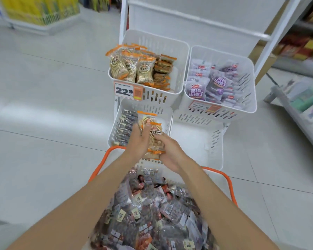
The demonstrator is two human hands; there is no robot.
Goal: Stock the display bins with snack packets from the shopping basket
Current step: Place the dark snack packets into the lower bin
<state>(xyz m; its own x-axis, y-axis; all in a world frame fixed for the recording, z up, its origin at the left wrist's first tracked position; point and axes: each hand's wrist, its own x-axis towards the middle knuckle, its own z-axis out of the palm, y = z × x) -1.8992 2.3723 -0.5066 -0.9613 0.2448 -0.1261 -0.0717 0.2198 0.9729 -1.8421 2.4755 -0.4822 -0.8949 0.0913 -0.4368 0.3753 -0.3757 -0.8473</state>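
Stacked packets (pixel 153 131) sat between left hand (pixel 136 141) and right hand (pixel 170 152), fingers curled round them, over near-left bin (pixel 116 121); light, crinkly, slippery (stack might fan out); best clamped at sides.

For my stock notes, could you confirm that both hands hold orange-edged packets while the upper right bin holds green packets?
Not quite: the head view shows the upper right bin holds purple packets, not green. The left hand and right hand do hold orange-edged packets.
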